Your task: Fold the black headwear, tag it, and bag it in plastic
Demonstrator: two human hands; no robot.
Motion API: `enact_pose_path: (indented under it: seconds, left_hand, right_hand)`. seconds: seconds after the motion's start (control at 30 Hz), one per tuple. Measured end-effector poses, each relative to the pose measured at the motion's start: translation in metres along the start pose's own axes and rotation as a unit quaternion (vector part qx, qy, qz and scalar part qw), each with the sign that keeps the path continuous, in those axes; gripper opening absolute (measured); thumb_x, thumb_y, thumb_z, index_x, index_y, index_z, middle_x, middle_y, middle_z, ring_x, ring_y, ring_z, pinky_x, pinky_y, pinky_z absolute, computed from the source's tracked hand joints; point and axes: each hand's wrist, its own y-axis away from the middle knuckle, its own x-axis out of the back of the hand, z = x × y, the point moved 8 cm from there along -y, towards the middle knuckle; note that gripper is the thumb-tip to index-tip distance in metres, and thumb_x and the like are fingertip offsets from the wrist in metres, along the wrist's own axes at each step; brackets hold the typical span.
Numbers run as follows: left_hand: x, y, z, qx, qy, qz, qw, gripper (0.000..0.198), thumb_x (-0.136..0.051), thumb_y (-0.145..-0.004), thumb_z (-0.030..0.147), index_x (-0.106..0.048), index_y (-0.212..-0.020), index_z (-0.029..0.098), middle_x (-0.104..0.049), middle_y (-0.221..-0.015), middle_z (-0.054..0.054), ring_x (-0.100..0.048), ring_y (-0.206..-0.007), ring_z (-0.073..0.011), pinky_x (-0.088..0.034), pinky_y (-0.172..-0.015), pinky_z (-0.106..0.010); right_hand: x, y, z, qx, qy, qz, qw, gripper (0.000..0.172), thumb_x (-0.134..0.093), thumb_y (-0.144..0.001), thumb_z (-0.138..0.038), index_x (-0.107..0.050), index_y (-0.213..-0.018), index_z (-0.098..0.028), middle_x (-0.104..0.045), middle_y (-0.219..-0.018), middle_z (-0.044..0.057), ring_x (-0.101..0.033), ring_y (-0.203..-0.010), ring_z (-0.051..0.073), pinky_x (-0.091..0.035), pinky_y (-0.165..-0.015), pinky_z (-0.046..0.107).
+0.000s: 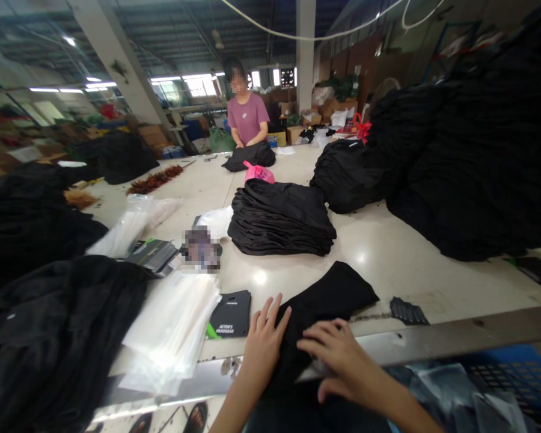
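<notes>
Your left hand and right hand lie flat and open on the black garment (no real grip), its long axis running away from you, up-right, off the near edge of the desk.

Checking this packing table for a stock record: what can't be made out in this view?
Head view:
- Black garment: lower part hidden by the left hand and right hand, and cut off by the bottom edge.
- Pixelated packet: its print is blurred out.
- Dark grey packet: print too small to read.
- Blue crate: cut off by the bottom edge.
</notes>
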Motion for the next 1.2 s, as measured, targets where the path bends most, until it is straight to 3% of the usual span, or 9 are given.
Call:
enact_pose_path:
  seconds: [0.2, 0.3, 0.43, 0.57, 0.67, 0.77, 0.9, 1.0, 1.2]
  left_hand:
    - [0.026, 0.03, 0.032, -0.102, 0.229, -0.05, 0.967, 0.054, -0.049, -0.095, 0.018, -0.052, -0.148, 0.017, -0.049, -0.158, -0.01, -0.042, -0.15, -0.0261, -0.026, -0.131, -0.05]
    - [0.019, 0.02, 0.023, 0.001, 0.366, -0.023, 0.93, 0.039, -0.036, -0.106, 0.036, -0.063, -0.13, 0.022, -0.07, -0.128, -0.011, -0.065, -0.122, -0.024, -0.044, -0.118, -0.05]
    - [-0.005, -0.004, 0.012, 0.174, 0.337, 0.035, 0.925, 0.051, -0.048, -0.103, 0.04, -0.047, -0.149, 0.018, -0.07, -0.117, -0.015, -0.067, -0.111, -0.0284, -0.056, -0.095, -0.047]
    - [0.002, -0.025, 0.037, 0.018, 0.244, 0.026, 0.969, 0.062, -0.041, -0.099, 0.011, -0.039, -0.158, 0.028, -0.039, -0.164, -0.011, -0.033, -0.154, -0.0298, -0.033, -0.119, -0.057]
    - [0.005, -0.02, 0.037, -0.039, 0.302, -0.053, 0.951, 0.049, -0.038, -0.104, 0.017, -0.051, -0.149, 0.03, -0.051, -0.157, -0.005, -0.041, -0.148, -0.0237, -0.03, -0.122, -0.054]
    - [0.012, -0.016, 0.024, -0.002, 0.404, -0.077, 0.911, 0.039, -0.032, -0.109, 0.036, -0.065, -0.128, 0.03, -0.066, -0.139, -0.003, -0.055, -0.132, -0.0217, -0.036, -0.116, -0.049]
    - [0.005, -0.023, 0.009, 0.152, 0.436, -0.074, 0.884, 0.062, -0.008, -0.11, 0.045, -0.064, -0.128, 0.025, -0.075, -0.103, -0.006, -0.068, -0.101, -0.0214, -0.051, -0.098, -0.043]
    - [0.003, -0.03, 0.021, 0.246, 0.358, -0.032, 0.9, 0.056, -0.024, -0.108, 0.048, -0.057, -0.14, 0.015, -0.073, -0.116, -0.018, -0.068, -0.111, -0.0314, -0.048, -0.102, -0.054]
    - [0.01, -0.055, 0.097, 0.058, 0.229, 0.075, 0.969, 0.047, -0.051, -0.1, 0.032, -0.058, -0.147, 0.024, -0.051, -0.156, -0.012, -0.048, -0.144, -0.037, -0.031, -0.121, -0.065]
  right_hand:
    - [-0.015, 0.055, -0.01, -0.084, -0.076, 0.252, 0.961, 0.036, -0.039, -0.089, -0.007, -0.06, -0.112, -0.025, -0.073, -0.112, 0.004, -0.067, -0.109, 0.024, -0.05, -0.097, 0.041]
    - [-0.011, 0.059, 0.034, -0.267, -0.124, 0.319, 0.901, 0.013, -0.044, -0.098, -0.028, -0.058, -0.099, -0.027, -0.068, -0.093, 0.008, -0.067, -0.086, 0.027, -0.055, -0.072, 0.039]
    - [0.002, 0.056, 0.059, -0.397, -0.072, 0.372, 0.836, 0.02, -0.056, -0.098, -0.042, -0.055, -0.1, -0.023, -0.063, -0.094, 0.012, -0.064, -0.087, 0.031, -0.055, -0.075, 0.046]
    - [0.008, 0.048, 0.043, -0.271, -0.028, 0.269, 0.924, 0.05, -0.066, -0.092, -0.041, -0.051, -0.137, -0.024, -0.054, -0.142, 0.016, -0.054, -0.128, 0.034, -0.052, -0.102, 0.051]
    - [-0.004, 0.064, 0.02, -0.125, 0.01, 0.118, 0.985, 0.071, -0.073, -0.077, -0.021, -0.049, -0.143, -0.028, -0.055, -0.149, 0.007, -0.05, -0.137, 0.033, -0.049, -0.11, 0.05]
    - [0.001, 0.085, 0.014, -0.082, 0.012, 0.127, 0.988, 0.069, -0.057, -0.072, -0.004, -0.054, -0.137, -0.027, -0.065, -0.138, 0.004, -0.059, -0.129, 0.029, -0.044, -0.115, 0.05]
    - [0.01, 0.076, 0.046, -0.251, -0.086, 0.214, 0.94, 0.041, -0.055, -0.098, -0.032, -0.047, -0.137, -0.024, -0.074, -0.115, 0.008, -0.072, -0.106, 0.025, -0.058, -0.091, 0.037]
    - [-0.002, 0.052, 0.074, -0.439, -0.061, 0.158, 0.882, 0.044, -0.041, -0.105, -0.046, -0.045, -0.137, -0.015, -0.075, -0.091, 0.011, -0.075, -0.083, 0.028, -0.054, -0.066, 0.033]
    - [0.018, 0.045, 0.113, -0.433, 0.021, 0.106, 0.895, 0.037, -0.035, -0.106, -0.041, -0.068, -0.1, -0.025, -0.069, -0.082, 0.007, -0.067, -0.076, 0.026, -0.045, -0.067, 0.033]
